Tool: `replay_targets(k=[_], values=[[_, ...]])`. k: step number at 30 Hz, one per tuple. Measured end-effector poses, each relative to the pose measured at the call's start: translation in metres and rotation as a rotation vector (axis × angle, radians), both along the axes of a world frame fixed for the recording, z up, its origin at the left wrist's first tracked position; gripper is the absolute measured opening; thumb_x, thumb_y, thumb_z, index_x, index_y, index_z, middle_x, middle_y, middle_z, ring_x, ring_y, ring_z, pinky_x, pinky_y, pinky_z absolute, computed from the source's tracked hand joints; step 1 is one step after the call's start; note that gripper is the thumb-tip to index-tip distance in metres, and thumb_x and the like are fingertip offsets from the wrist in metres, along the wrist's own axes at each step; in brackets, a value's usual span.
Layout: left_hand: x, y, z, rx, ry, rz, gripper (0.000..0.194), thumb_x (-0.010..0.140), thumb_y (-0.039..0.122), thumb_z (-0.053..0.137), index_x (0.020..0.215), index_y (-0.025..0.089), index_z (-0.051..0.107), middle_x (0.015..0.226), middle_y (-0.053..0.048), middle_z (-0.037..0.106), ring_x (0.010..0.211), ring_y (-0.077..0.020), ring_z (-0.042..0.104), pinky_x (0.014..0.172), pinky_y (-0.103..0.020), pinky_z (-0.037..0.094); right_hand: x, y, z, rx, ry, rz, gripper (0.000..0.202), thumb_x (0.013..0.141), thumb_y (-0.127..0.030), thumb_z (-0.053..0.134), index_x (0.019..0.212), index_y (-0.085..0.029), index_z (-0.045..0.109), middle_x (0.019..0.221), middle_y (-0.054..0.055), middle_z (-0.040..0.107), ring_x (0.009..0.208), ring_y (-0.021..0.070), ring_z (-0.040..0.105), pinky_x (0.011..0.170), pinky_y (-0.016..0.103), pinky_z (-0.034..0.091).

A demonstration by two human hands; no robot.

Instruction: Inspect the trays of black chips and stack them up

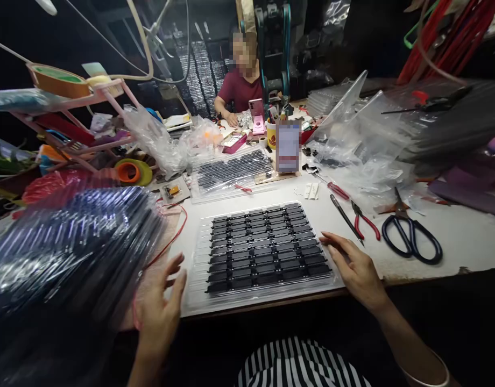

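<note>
A clear plastic tray (pixel 199 290) lies flat before me on the white tabletop. Rows of black slotted plastic strips (pixel 267 244) fill most of it, with bare grooves along its left side. My left hand (pixel 161 303) hovers off the tray's left edge, fingers apart and holding nothing. At the tray's right edge is my right hand (pixel 354 269), its fingers stretched out; whether the fingertips touch the rim I cannot tell. Behind this tray lies another clear tray (pixel 233 172) with dark strips, under plastic wrap.
Stacked filled trays (pixel 70 242) rise at left beside a red wire (pixel 177 236). Right of the tray lie scissors (pixel 411 236), red-handled pliers (pixel 364 217) and a dark pen-like tool (pixel 346 217). A phone (pixel 288 148) stands behind. Across the table sits a person (pixel 245 86).
</note>
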State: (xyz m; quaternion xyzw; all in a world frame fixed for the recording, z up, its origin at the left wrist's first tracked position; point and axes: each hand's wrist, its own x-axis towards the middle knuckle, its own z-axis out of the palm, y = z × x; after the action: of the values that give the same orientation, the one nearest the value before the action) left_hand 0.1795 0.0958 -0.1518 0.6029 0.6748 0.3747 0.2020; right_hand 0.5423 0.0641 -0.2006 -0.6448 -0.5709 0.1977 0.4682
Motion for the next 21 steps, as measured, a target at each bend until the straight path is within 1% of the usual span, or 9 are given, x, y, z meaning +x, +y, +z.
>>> replay_targets(k=[3,5,6,8,11,15,17,19,21], values=[[-0.004,0.002,-0.026,-0.058,-0.056,-0.009,0.056,0.085,0.05,0.049,0.127,0.014,0.053,0.125,-0.014,0.059,0.114,-0.0262,0.056,0.099,-0.043,0.043,-0.005,0.006,-0.002,0.005,-0.11,0.009,0.034,0.091,-0.034,0.046,0.12,-0.021,0.059,0.109,0.01,0.065,0.104,0.0249,0.059,0.094,0.048,0.046],[-0.005,-0.002,-0.035,-0.062,-0.068,-0.005,0.056,0.086,0.048,0.048,0.128,0.012,0.053,0.128,-0.015,0.058,0.119,-0.0254,0.052,0.104,-0.041,0.039,-0.01,0.006,0.001,-0.008,-0.151,-0.029,0.037,0.091,-0.036,0.045,0.119,-0.02,0.061,0.104,0.01,0.065,0.098,0.025,0.06,0.089,0.047,0.049],[-0.005,-0.006,-0.036,-0.065,-0.075,-0.002,0.055,0.087,0.047,0.048,0.128,0.012,0.053,0.128,-0.015,0.058,0.121,-0.0248,0.051,0.106,-0.04,0.037,-0.012,0.003,0.004,-0.028,-0.157,-0.042,0.038,0.091,-0.037,0.044,0.119,-0.02,0.061,0.103,0.01,0.064,0.097,0.0244,0.061,0.086,0.045,0.051],[-0.006,-0.018,-0.033,-0.087,-0.096,0.001,0.053,0.087,0.047,0.049,0.127,0.013,0.055,0.128,-0.013,0.059,0.121,-0.0239,0.052,0.107,-0.038,0.037,-0.015,-0.009,0.011,-0.091,-0.152,-0.046,0.038,0.091,-0.039,0.042,0.12,-0.021,0.061,0.106,0.009,0.064,0.097,0.0231,0.061,0.079,0.038,0.054],[-0.008,-0.04,-0.023,-0.113,-0.083,0.028,0.049,0.084,0.048,0.053,0.121,0.017,0.061,0.125,-0.009,0.062,0.12,-0.0249,0.053,0.104,-0.037,0.04,-0.012,-0.037,0.021,-0.196,-0.121,-0.046,0.037,0.089,-0.044,0.044,0.116,-0.026,0.063,0.112,0.006,0.065,0.101,0.0227,0.062,0.061,0.028,0.056],[-0.016,-0.065,-0.016,-0.194,-0.142,0.118,0.045,0.078,0.051,0.06,0.112,0.022,0.067,0.116,-0.006,0.068,0.111,-0.0266,0.059,0.096,-0.036,0.047,0.003,-0.073,0.02,-0.357,0.008,-0.083,0.046,0.08,-0.057,0.052,0.116,-0.03,0.063,0.112,0.004,0.068,0.099,0.0247,0.064,0.045,0.022,0.051],[-0.02,-0.072,-0.016,-0.242,-0.216,0.208,0.049,0.077,0.054,0.06,0.113,0.021,0.066,0.103,-0.007,0.071,0.095,-0.0253,0.065,0.085,-0.035,0.052,0.011,-0.086,0.014,-0.426,0.038,-0.154,0.057,0.076,-0.063,0.053,0.12,-0.028,0.062,0.098,0.006,0.072,0.084,0.0241,0.069,0.043,0.023,0.051],[-0.024,-0.076,-0.017,-0.286,-0.286,0.269,0.057,0.074,0.057,0.062,0.116,0.019,0.063,0.087,-0.006,0.071,0.077,-0.0222,0.066,0.072,-0.032,0.054,0.015,-0.093,0.009,-0.49,0.063,-0.198,0.067,0.072,-0.068,0.053,0.124,-0.025,0.061,0.084,0.006,0.073,0.068,0.0219,0.068,0.048,0.026,0.053],[-0.024,-0.076,-0.016,-0.361,-0.434,0.242,0.069,0.07,0.057,0.067,0.125,0.017,0.056,0.081,-0.005,0.07,0.071,-0.0206,0.065,0.067,-0.03,0.054,0.012,-0.093,0.008,-0.549,0.17,-0.176,0.072,0.071,-0.068,0.055,0.127,-0.023,0.059,0.082,0.006,0.073,0.067,0.0211,0.068,0.059,0.028,0.056]])
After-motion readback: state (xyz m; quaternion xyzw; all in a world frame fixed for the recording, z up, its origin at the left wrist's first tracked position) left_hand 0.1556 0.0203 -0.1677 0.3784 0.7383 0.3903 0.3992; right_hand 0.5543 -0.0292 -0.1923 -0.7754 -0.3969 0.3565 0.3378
